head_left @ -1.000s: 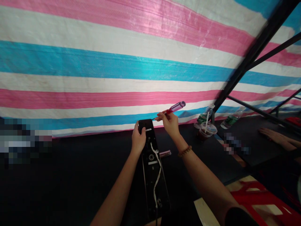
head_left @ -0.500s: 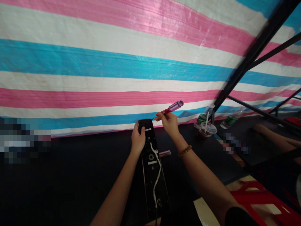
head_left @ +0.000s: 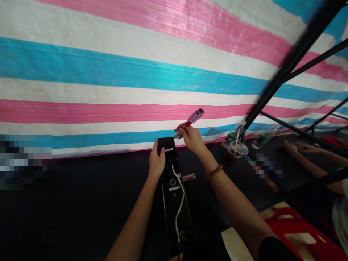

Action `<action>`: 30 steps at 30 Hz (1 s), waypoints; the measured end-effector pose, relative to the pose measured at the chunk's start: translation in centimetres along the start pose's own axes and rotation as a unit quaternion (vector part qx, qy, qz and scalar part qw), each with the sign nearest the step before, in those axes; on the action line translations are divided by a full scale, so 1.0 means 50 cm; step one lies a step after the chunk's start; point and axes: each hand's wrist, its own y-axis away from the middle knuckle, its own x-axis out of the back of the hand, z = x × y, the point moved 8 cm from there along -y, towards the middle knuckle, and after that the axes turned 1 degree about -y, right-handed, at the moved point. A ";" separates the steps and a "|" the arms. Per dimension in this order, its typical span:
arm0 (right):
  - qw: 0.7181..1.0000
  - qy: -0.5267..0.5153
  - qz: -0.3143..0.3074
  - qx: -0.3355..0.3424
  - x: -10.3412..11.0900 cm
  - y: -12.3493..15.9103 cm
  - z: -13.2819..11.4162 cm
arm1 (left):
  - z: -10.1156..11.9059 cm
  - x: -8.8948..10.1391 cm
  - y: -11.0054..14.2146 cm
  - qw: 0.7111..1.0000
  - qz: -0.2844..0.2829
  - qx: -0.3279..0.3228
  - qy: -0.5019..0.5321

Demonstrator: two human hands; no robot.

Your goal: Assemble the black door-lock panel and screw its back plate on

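Note:
My left hand (head_left: 157,159) is closed on the upper left edge of a long black panel (head_left: 170,214), which looks like the back of an electronic door lock. The thumb rests on its face. A white cable (head_left: 181,206) runs down the panel's length. In my right hand (head_left: 193,139) is a screwdriver (head_left: 195,116) with a clear purple and red handle, tilted up to the right. Its tip is near the panel's top right corner; whether it touches is too small to tell. Beside the panel, on the right, lies another clear pinkish handle-like piece (head_left: 189,177).
The black table (head_left: 108,203) ends at a striped tarp wall (head_left: 108,112). To the right stand a plastic cup with a straw (head_left: 237,149), water bottles (head_left: 263,138) and a black metal frame (head_left: 272,87). Another person's arms (head_left: 307,156) rest farther right. A red stool (head_left: 296,228) is below.
My right hand and the screwdriver have shifted slightly left, with the handle tilted more upright. My left hand stays on the panel. The other person's hands show more.

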 end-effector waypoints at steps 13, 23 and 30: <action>0.999 0.003 -0.035 -0.019 -0.030 -0.025 -0.011 | 0.003 -0.005 0.005 1.000 -0.006 0.005 0.023; 0.998 0.059 -0.018 -0.015 -0.009 -0.034 -0.022 | 0.005 -0.007 0.007 0.999 0.003 0.024 0.029; 0.998 -0.027 0.032 -0.052 -0.006 -0.025 0.001 | -0.003 -0.007 0.007 0.999 0.004 0.018 0.036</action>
